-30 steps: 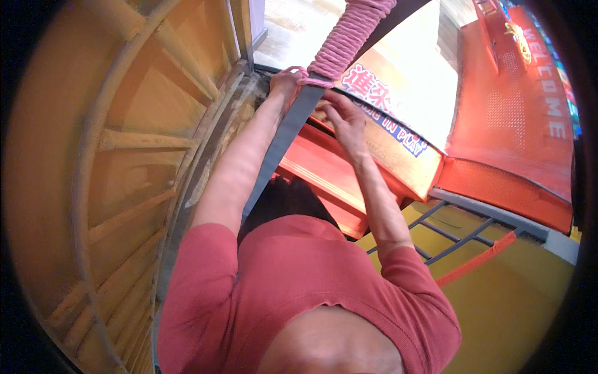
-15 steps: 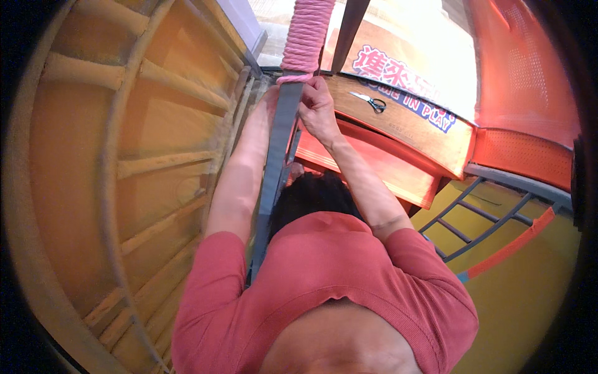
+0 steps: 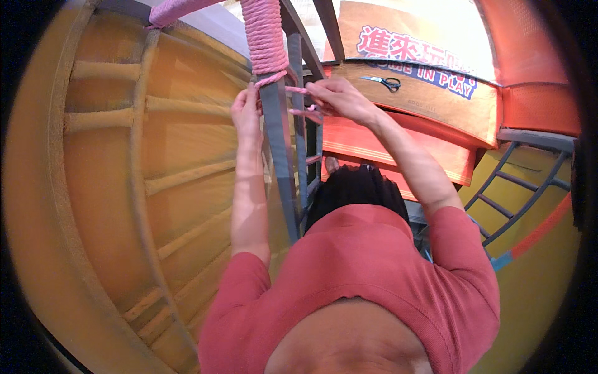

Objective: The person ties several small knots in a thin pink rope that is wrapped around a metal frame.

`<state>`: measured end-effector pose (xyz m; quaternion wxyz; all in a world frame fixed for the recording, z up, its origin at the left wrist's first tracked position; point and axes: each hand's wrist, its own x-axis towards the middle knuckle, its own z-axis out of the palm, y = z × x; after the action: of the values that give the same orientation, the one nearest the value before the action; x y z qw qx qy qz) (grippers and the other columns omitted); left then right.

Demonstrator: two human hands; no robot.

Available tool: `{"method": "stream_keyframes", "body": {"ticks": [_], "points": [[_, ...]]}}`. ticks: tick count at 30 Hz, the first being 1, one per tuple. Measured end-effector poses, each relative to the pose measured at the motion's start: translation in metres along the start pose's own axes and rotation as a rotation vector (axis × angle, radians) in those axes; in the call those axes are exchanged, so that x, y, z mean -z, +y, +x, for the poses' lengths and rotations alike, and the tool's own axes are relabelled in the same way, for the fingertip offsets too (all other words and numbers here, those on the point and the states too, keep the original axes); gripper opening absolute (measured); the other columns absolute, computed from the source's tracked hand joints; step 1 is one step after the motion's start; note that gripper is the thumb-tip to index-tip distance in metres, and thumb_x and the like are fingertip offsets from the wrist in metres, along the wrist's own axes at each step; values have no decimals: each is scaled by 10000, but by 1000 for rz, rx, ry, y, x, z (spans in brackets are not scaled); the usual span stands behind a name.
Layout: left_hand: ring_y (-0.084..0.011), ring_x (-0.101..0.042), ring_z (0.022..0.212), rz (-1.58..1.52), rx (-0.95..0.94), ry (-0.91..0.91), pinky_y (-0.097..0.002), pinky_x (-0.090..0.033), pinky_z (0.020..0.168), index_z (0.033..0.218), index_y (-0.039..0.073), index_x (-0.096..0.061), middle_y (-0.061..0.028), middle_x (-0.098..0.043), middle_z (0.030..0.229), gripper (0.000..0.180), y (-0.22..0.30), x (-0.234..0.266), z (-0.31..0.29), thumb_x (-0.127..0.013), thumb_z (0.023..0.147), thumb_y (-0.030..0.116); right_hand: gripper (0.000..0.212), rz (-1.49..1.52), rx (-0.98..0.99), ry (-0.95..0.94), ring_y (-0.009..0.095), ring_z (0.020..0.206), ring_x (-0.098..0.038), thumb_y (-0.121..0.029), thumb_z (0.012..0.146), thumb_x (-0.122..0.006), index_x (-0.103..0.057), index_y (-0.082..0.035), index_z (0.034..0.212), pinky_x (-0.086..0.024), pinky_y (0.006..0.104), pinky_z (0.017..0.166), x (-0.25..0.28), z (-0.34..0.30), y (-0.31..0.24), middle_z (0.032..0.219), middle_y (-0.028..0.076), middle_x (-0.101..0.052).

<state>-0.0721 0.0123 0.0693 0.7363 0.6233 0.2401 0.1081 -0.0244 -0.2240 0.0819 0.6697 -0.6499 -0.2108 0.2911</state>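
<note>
Pink rope is wound in tight turns round the upper part of a grey post. At the post's left edge, my left hand has its fingers pressed together at the lowest turn of rope. My right hand, to the right of the post, pinches the rope and holds a stretch of it away from the post. A loose bit of rope hangs beneath the right fingers.
Black-handled scissors lie on a brown printed mat ahead to the right. Orange steps descend below it. Yellow padded panels with bars line the left. A grey ladder-like frame stands at the right.
My right hand has moved right, away from the post, drawing rope out with it. My left hand has come into fuller view at the post's left edge. The view has shifted.
</note>
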Motion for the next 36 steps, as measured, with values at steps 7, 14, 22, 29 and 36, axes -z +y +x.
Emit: {"method": "stream_keyframes", "body": {"ticks": [7,14,22,29,36], "points": [[-72,-583,738,210,-332,217,-214,-478,686,951,-66,-678,-42,-674,833,220,41,-46,-56,-748,793,71,316,-381,-162,259,71,559,-439,-330,889,-621,-663,-31,796,-370,258,514,95,-107,-5,589,-36,-487],[-71,-581,736,252,-367,171,-208,-473,682,973,-79,-677,-44,-673,839,211,44,-53,-45,-716,812,51,129,-762,116,1069,86,536,-563,-266,802,-718,-679,-150,843,-434,262,481,82,-74,0,619,-28,-591],[-83,-610,752,334,-275,35,-214,-497,688,1009,-88,-639,-70,-671,867,251,61,-46,-41,-697,832,81,295,157,151,475,70,721,-571,-213,822,-721,-651,-40,1051,-477,217,617,-37,19,7,860,17,-655],[-87,-607,778,310,-211,-12,-218,-494,702,1020,-92,-627,-80,-669,895,280,71,-47,-43,-701,844,113,254,247,235,603,31,697,-468,-228,920,-613,-644,14,991,-389,194,602,-92,46,0,769,-36,-576],[-70,-559,746,216,-244,-19,-204,-449,665,1005,-75,-643,-31,-645,860,250,55,-50,-37,-652,886,145,266,130,138,596,54,660,-480,-235,920,-605,-644,28,915,-407,225,599,-85,39,-16,712,-31,-574]]}}
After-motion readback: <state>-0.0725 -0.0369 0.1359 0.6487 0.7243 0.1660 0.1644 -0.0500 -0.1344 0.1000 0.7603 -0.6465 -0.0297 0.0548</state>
